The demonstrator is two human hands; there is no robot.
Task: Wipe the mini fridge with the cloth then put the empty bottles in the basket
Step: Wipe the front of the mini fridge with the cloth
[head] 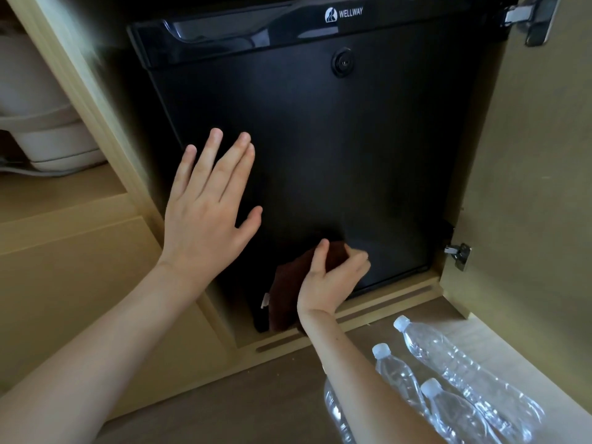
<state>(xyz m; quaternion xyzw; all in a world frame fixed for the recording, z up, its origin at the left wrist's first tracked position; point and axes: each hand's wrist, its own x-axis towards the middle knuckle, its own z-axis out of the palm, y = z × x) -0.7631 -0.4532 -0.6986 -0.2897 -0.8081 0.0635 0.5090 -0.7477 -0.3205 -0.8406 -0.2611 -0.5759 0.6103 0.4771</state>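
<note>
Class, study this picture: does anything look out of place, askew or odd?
Yes. Clear plastic bottles lie tipped over on the floor beside the fridge cupboard, not in any basket. Nothing looks spilled or damaged.

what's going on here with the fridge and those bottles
A person is wiping the closed door of a black mini fridge set inside a wooden cabinet. The right hand presses a dark brown cloth against the lower part of the door, while the left hand is spread open near the door's left side. Several empty clear plastic bottles lie on the floor at lower right, not yet picked up. No basket is in view.
</note>
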